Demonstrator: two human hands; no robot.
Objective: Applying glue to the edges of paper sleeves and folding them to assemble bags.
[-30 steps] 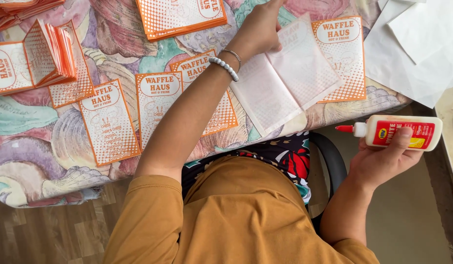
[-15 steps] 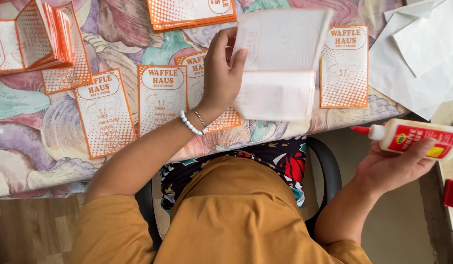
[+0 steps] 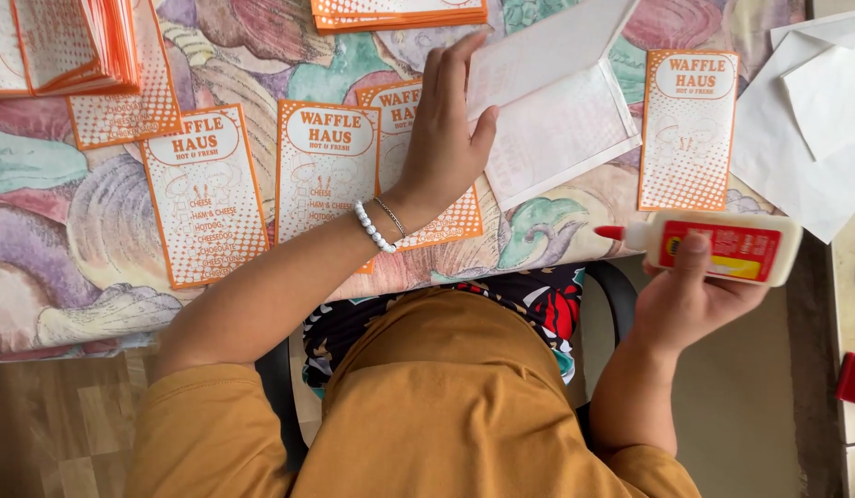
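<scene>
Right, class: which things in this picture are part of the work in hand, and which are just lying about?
In use:
- left hand, pressing down the folded white paper bag
- right hand, its grip shut on the glue bottle

Lying about:
- orange printed bags laid flat on the patterned tablecloth
- stack of bags, top left
- white sheets, far right

Flat orange-and-white printed paper bags [image 3: 204,194] lie in a row on a tablecloth [image 3: 49,249] patterned with large pastel shells, with one more such bag [image 3: 688,129] lying apart toward the far right. Two stacks of the same bags sit along the upper edge, one at the left corner [image 3: 68,46] and one near the middle [image 3: 400,13]. Plain white paper sheets [image 3: 815,129] overlap at the right edge of the table.
</scene>
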